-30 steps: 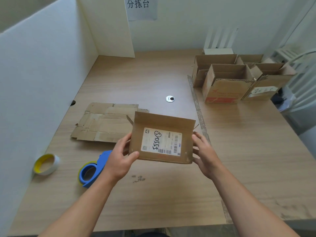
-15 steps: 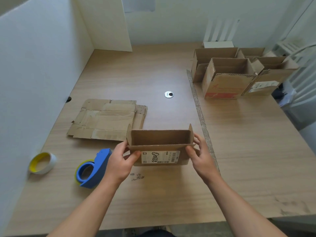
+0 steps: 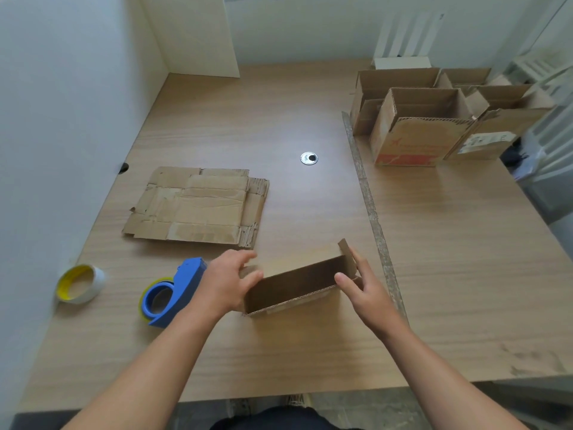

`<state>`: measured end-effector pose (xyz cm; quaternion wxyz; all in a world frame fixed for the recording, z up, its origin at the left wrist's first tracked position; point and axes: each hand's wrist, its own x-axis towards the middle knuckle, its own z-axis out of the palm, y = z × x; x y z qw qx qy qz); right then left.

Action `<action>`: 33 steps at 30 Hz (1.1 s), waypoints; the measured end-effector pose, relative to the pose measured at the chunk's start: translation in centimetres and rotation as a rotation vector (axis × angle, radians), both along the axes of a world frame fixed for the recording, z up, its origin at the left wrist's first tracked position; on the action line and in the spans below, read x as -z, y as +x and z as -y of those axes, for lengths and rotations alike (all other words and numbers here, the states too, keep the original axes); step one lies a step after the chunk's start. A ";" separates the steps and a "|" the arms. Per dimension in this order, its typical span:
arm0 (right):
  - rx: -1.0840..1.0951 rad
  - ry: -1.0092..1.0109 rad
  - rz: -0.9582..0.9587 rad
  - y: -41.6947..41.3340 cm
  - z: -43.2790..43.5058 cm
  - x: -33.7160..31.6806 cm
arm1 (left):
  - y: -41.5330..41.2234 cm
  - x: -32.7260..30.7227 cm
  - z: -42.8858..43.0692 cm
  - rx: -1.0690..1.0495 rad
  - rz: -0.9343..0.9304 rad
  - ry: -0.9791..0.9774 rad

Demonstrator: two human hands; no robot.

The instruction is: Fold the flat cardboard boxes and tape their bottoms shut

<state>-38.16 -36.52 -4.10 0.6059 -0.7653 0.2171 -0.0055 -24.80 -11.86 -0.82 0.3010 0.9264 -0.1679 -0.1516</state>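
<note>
I hold a small brown cardboard box [image 3: 294,285] between both hands just above the table's near middle, tipped so I look into its open inside. My left hand [image 3: 228,280] grips its left end, thumb on the near wall. My right hand [image 3: 361,285] grips the right end, thumb inside and fingers behind a raised flap. A stack of flat cardboard boxes [image 3: 198,207] lies beyond, to the left. A blue tape dispenser [image 3: 172,294] with a tape roll lies left of my left wrist.
A yellow-cored tape roll [image 3: 79,283] lies near the left partition. Several folded open boxes [image 3: 434,122] stand at the back right. A round metal grommet [image 3: 308,158] sits mid-table. A worn seam strip [image 3: 370,209] runs front to back. White partition walls close the left and back.
The box has tipped forward: its labelled face, seen a second ago, is now out of sight and the open inside faces me. Both hands moved lower and nearer with it.
</note>
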 end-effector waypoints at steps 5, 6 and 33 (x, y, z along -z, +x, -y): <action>-0.005 -0.026 0.002 -0.2 0.0 0.0 | 0.4 -0.1 0.2 0.117 0.039 0.118; -0.010 -0.015 0.007 -0.3 -0.1 0.0 | 0.4 -0.1 0.3 0.123 0.072 0.120; -0.068 -0.089 -0.063 0.7 0.1 0.6 | -3.6 1.1 -0.6 -0.275 0.035 -0.262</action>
